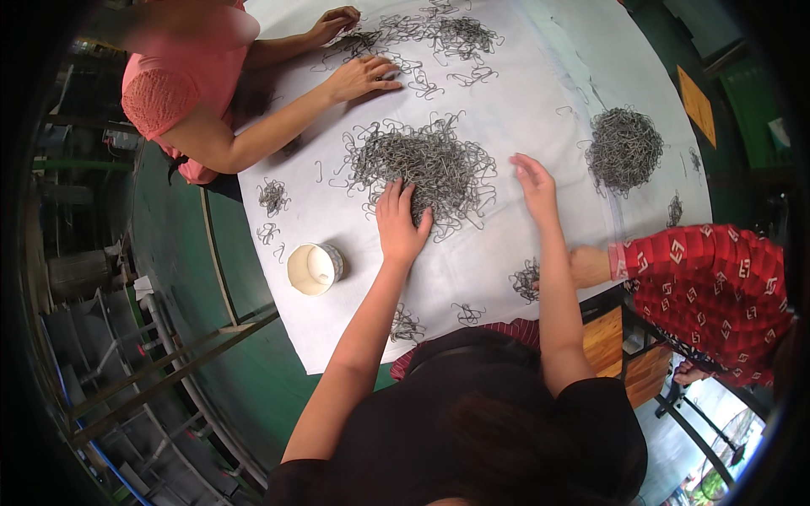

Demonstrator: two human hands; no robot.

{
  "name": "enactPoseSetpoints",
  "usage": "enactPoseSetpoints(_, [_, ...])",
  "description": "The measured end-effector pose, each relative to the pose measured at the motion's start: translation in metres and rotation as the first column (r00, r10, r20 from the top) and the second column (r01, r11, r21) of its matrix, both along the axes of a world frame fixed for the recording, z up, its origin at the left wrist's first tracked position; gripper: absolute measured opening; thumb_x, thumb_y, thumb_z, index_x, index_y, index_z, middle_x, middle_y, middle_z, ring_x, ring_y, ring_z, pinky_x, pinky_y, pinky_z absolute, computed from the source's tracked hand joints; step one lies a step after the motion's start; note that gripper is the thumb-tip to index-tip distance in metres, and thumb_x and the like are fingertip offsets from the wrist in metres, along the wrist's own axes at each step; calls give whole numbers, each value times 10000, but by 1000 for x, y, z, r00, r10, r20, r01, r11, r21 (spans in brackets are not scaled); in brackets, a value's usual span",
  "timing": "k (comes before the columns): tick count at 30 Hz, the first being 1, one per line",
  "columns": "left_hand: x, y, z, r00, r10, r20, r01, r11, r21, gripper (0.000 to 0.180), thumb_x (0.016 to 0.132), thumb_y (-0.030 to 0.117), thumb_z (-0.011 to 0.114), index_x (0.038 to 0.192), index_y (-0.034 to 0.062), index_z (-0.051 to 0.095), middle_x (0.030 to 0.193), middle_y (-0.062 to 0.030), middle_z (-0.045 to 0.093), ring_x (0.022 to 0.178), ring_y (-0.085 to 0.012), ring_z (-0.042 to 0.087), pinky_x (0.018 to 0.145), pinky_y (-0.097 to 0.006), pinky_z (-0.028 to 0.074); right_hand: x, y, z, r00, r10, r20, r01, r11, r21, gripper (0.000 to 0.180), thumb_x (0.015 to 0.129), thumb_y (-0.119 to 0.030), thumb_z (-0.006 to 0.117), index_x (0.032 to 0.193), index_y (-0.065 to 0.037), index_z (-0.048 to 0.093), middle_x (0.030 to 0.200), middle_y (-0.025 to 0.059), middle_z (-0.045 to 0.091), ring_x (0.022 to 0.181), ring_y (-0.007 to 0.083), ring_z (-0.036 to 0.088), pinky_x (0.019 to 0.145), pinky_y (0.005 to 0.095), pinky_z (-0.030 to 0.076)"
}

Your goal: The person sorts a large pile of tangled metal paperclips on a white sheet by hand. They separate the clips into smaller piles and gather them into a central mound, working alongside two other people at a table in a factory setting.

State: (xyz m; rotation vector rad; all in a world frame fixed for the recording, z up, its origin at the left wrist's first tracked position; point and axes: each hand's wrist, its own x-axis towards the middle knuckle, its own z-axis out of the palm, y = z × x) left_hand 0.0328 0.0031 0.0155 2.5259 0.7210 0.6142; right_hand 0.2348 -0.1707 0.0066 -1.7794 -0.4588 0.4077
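Note:
A large loose heap of grey metal wire hooks [439, 164] lies in the middle of the white-covered table [489, 282]. My left hand [401, 223] rests on the near edge of this heap, fingers spread and touching the hooks. To the right of the heap, my right hand [537, 187] hovers over the cloth, fingers loosely stretched, with no hook visible in it. Small clusters of hooks lie close to my body, one cluster [526, 280] beside my right forearm and another [407, 324] by my left forearm.
A round, dense pile of hooks [624, 150] sits at the right. A white paper tub [314, 268] stands at the left edge. At far left, a person in pink [194, 84] handles more hooks [460, 38]. A red-patterned sleeve [709, 274] reaches in from the right.

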Motion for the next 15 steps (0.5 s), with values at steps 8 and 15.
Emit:
enactPoseSetpoints(8, [-1, 3, 1, 1000, 1, 6, -1, 1000, -17, 470, 749, 225, 627, 1169, 47, 511, 1290, -176, 438, 1218, -363, 372, 1009, -454, 282, 24, 86, 52, 946, 197, -257, -120, 951, 285, 364, 895, -205, 539, 1227, -59, 515, 1202, 108, 564, 1144, 243, 513, 941, 356, 403])
enactPoseSetpoints(15, [2, 0, 4, 1000, -2, -26, 2, 1000, -17, 478, 746, 229, 628, 1173, 52, 507, 1294, -173, 431, 1222, -361, 365, 1015, -458, 276, 81, 187, 14, 867, 255, 428, 55, 805, -590, 564, 839, -444, 541, 1336, -207, 420, 1465, 178, 194, 1362, 369, 118, 1025, 612, 141])
